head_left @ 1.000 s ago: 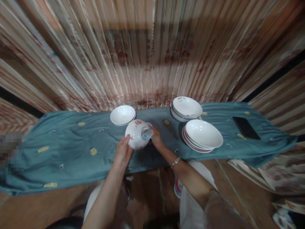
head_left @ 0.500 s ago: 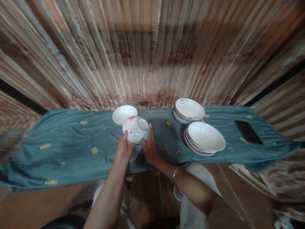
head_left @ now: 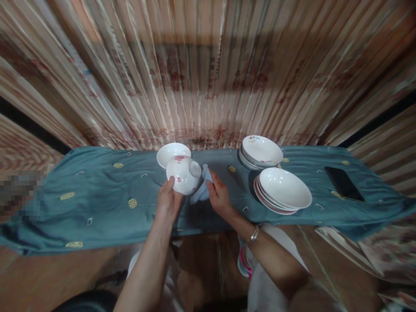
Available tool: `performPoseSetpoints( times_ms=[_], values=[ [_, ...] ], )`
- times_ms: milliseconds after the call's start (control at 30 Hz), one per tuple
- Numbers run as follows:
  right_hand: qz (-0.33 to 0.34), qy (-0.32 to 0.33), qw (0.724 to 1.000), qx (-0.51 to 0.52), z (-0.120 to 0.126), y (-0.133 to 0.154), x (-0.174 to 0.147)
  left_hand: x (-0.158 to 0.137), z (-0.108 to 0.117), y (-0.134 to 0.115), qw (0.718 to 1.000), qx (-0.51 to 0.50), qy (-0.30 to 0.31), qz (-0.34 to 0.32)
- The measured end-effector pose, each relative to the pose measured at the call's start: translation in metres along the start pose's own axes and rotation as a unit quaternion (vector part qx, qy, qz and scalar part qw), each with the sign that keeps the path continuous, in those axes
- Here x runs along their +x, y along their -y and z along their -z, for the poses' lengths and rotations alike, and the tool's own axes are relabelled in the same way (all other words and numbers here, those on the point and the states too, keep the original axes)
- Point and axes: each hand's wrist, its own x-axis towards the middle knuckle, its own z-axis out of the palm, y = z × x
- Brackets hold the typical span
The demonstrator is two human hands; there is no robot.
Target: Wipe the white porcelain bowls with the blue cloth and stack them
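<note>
My left hand [head_left: 168,200] grips a white bowl [head_left: 182,175] with red markings by its near rim. The bowl is tilted, its underside and foot ring facing up and to the right, held above the table. In my right hand [head_left: 221,195] is a pale blue cloth [head_left: 204,187], pinched between closed fingers and hanging just right of the bowl, with a small gap between them. Behind the held bowl, and partly covered by it, another white bowl [head_left: 170,152] stands upright on the table.
A green patterned cloth [head_left: 107,216] covers the long table. On the right stand a stack of flower-patterned dishes [head_left: 262,151] and a nearer stack of white bowls [head_left: 286,188]. A black phone [head_left: 343,183] lies at the far right. A striped curtain [head_left: 201,86] hangs behind.
My right hand has drawn the blue cloth away from the bowl, to the right. The bowl stays in my left hand, turned slightly. The whole view has shifted a little.
</note>
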Motion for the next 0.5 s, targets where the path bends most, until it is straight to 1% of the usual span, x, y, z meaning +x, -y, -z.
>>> performPoseSetpoints(
  times_ms=[67,167,267,367,500],
  values=[
    [0.000,-0.005,1.000,-0.008,0.003,-0.004,0.005,-0.002,0.000,0.006,1.000,0.007,0.018,0.007],
    [0.036,0.027,0.998,-0.039,0.002,-0.008,0.004,-0.005,-0.004,0.017,0.998,0.009,0.059,0.012],
    [0.056,0.045,0.996,-0.049,0.000,-0.006,0.000,-0.006,-0.006,0.022,0.997,0.004,0.080,0.011],
    [0.094,0.067,0.993,-0.026,0.002,-0.001,-0.001,-0.004,-0.005,0.020,0.997,0.006,0.080,0.006],
    [0.131,0.102,0.986,-0.023,0.011,0.005,-0.003,0.000,0.003,0.010,0.998,0.019,0.052,-0.003]
  ],
)
